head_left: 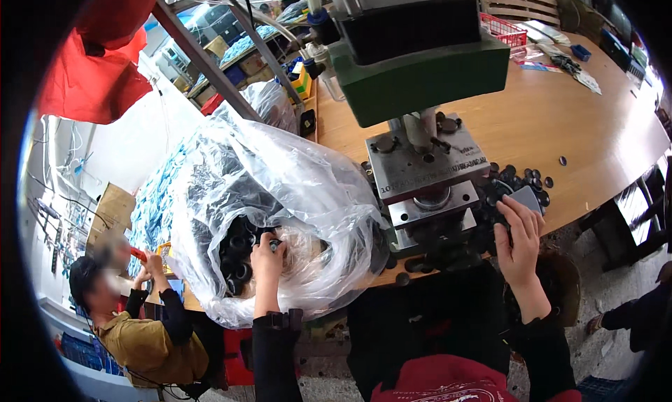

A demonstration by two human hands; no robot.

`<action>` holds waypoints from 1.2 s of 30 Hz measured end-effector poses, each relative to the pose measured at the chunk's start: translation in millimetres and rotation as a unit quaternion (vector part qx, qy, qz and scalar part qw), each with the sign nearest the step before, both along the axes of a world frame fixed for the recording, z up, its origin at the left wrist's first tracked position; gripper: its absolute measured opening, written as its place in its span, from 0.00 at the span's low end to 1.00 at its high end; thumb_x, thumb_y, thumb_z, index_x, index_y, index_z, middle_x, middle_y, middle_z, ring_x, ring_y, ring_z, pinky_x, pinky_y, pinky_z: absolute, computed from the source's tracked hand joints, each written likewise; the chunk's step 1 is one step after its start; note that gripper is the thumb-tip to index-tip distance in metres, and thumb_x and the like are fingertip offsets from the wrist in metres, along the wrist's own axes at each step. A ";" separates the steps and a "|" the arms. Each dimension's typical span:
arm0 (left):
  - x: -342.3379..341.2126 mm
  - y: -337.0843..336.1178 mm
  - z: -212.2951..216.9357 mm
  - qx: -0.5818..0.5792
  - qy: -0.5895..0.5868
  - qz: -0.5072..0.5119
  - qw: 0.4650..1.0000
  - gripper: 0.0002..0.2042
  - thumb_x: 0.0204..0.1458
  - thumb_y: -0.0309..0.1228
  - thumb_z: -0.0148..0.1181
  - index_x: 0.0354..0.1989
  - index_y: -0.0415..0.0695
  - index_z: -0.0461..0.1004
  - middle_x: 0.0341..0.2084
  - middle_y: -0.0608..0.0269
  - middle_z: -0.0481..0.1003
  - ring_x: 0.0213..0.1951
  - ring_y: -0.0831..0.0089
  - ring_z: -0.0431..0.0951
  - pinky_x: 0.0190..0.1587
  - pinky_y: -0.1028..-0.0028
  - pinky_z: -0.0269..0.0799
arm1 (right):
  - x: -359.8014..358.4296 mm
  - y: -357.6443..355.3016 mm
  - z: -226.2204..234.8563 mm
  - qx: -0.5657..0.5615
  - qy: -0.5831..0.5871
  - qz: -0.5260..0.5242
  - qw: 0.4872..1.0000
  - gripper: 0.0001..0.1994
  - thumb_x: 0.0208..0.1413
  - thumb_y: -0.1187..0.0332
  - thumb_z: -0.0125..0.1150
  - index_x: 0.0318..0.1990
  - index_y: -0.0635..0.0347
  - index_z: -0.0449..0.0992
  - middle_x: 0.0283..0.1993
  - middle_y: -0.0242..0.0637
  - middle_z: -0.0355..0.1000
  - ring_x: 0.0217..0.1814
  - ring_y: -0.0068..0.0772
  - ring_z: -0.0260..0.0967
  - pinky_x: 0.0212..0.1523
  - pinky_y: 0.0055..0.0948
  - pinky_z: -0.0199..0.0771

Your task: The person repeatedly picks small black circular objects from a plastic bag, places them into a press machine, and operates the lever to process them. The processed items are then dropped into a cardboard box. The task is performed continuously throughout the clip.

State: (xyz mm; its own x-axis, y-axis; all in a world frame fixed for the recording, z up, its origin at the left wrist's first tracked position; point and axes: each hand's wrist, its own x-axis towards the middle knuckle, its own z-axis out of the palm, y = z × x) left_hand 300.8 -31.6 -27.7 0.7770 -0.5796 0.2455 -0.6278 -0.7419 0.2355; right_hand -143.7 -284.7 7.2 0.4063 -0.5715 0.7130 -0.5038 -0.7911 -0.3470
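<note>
Both hands forward: left hand (268, 257) fingers curled, right hand (519, 240) raised, fingers bent.

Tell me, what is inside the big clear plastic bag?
The plastic bag holds many black ring-shaped parts; the left hand reaches in. Crumpled film hides the deeper contents.

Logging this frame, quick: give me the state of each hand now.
Left hand: inside the clear plastic bag, closed on a small black ring part.
Right hand: beside the press, fingers curled around a small grey piece.
</note>
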 end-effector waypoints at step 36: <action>-219.3 -149.2 110.8 -0.296 0.300 -0.326 0.846 0.30 0.45 0.20 0.70 0.59 0.32 0.65 0.49 0.56 0.73 0.46 0.73 0.74 0.53 0.73 0.68 | -111.0 28.7 -107.0 0.274 -0.089 -0.142 0.947 0.30 0.51 0.71 0.65 0.62 0.62 0.63 0.58 0.46 0.64 0.62 0.43 0.62 0.63 0.40 0.63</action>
State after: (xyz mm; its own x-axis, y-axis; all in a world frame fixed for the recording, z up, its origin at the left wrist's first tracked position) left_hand 81.5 -180.8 83.1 0.4281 -0.8463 0.3171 -0.4928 0.0755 0.8669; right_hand -254.7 -256.0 -99.8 0.0824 -0.9435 0.3208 -0.5639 -0.3096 -0.7656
